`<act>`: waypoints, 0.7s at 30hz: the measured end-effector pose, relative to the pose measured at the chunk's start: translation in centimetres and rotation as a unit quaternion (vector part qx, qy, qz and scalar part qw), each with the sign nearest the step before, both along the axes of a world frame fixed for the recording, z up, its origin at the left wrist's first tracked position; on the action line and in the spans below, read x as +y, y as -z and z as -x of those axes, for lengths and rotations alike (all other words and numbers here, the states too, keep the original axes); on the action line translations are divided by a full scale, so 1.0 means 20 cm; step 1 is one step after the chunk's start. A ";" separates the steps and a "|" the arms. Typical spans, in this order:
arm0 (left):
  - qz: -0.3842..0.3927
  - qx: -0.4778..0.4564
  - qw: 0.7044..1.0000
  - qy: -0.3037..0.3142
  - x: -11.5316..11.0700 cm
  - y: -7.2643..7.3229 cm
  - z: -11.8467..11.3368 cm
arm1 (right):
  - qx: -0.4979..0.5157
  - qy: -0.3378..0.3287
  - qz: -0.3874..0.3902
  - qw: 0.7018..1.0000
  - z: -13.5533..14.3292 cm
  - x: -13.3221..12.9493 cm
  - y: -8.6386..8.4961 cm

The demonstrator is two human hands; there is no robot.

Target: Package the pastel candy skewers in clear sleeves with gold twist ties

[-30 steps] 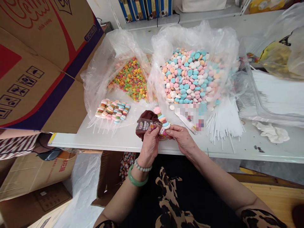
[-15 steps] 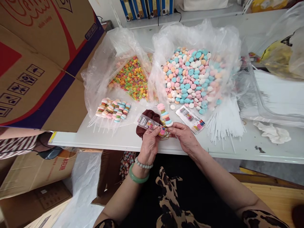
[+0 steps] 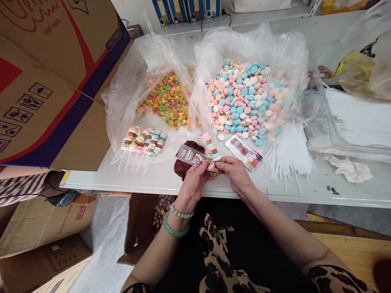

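My left hand point(image 3: 195, 178) is closed, its thumb and fingers pinching a small printed clear wrapper point(image 3: 190, 155). My right hand point(image 3: 237, 173) is closed on a candy skewer point(image 3: 211, 146), a short stack of pink, white, blue and coloured ring sweets, at its lower end. The fingertips of both hands nearly meet where the wrapper's edge and the skewer's base come together; the stick itself is hidden. Beneath the wrapper a dark red cloth bundle point(image 3: 179, 169) lies on the table. A pile of printed wrappers point(image 3: 242, 151) is just beyond my right hand.
Several stacked candy skewers point(image 3: 144, 141) lie to the left on plastic. Behind are an open bag of ring candies point(image 3: 171, 97) and a bag of pastel candies point(image 3: 236, 101). White sticks point(image 3: 285, 156) and crumpled tissue point(image 3: 350, 167) lie right. A large carton point(image 3: 58, 81) stands left.
The wrapper in my left hand has turned and its printed face now shows flatter. Both hands have drawn slightly closer, with the skewer's base nearer the wrapper. The view has shifted a little.
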State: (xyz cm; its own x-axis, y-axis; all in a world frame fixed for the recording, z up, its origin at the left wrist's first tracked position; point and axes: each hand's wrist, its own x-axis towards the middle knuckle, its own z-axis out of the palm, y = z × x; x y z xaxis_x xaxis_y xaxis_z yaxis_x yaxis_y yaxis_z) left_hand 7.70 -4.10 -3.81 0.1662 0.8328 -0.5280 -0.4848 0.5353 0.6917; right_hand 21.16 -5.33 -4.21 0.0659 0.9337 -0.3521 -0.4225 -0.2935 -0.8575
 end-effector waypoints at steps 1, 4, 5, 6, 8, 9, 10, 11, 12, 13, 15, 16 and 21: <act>0.005 0.002 1.000 0.011 0.01 0.01 0.01 | -0.003 0.002 0.002 1.000 -0.01 0.00 0.00; 0.018 -0.014 1.000 0.008 0.03 0.02 0.04 | -0.011 -0.006 -0.008 1.000 -0.02 0.00 0.00; 0.030 -0.026 0.999 0.002 0.04 0.02 0.05 | -0.014 -0.012 -0.018 1.000 -0.02 0.00 0.00; 0.045 -0.037 0.998 -0.006 0.05 0.03 0.05 | -0.020 -0.016 -0.027 0.999 -0.03 -0.01 0.00; 0.076 -0.059 0.995 -0.024 0.06 0.02 0.06 | -0.047 -0.018 -0.039 0.998 -0.05 -0.03 -0.01; 0.088 -0.067 0.993 -0.033 0.06 0.02 0.07 | -0.071 -0.015 -0.042 0.997 -0.07 -0.04 -0.01; 0.097 -0.073 0.992 -0.040 0.07 0.02 0.08 | -0.100 -0.011 -0.045 0.994 -0.09 -0.06 -0.01; 0.104 -0.077 0.990 -0.047 0.08 0.01 0.08 | -0.132 -0.007 -0.051 0.990 -0.10 -0.08 -0.01; 0.110 -0.081 0.989 -0.052 0.08 0.00 0.09 | -0.163 -0.005 -0.059 0.985 -0.12 -0.10 -0.02; 0.118 -0.084 0.988 -0.057 0.09 0.00 0.10 | -0.192 -0.005 -0.072 0.979 -0.14 -0.12 -0.02; 0.133 -0.093 0.984 -0.067 0.10 -0.01 0.12 | -0.237 -0.010 -0.104 0.966 -0.15 -0.16 -0.02; 0.137 -0.100 0.983 -0.071 0.11 -0.02 0.13 | -0.254 -0.015 -0.121 0.960 -0.16 -0.18 -0.02; 0.134 -0.126 0.980 -0.076 0.11 -0.01 0.16 | -0.317 -0.050 -0.162 0.933 -0.15 -0.21 0.01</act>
State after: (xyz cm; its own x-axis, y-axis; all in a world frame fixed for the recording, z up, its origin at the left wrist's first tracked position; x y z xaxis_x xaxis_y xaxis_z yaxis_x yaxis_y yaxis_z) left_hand 4.58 -1.88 -3.59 0.2034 0.6952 -0.6895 -0.7105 0.5893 0.3846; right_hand 24.19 -9.54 -4.32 0.0710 0.9970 0.0302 0.2152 0.0143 -0.9765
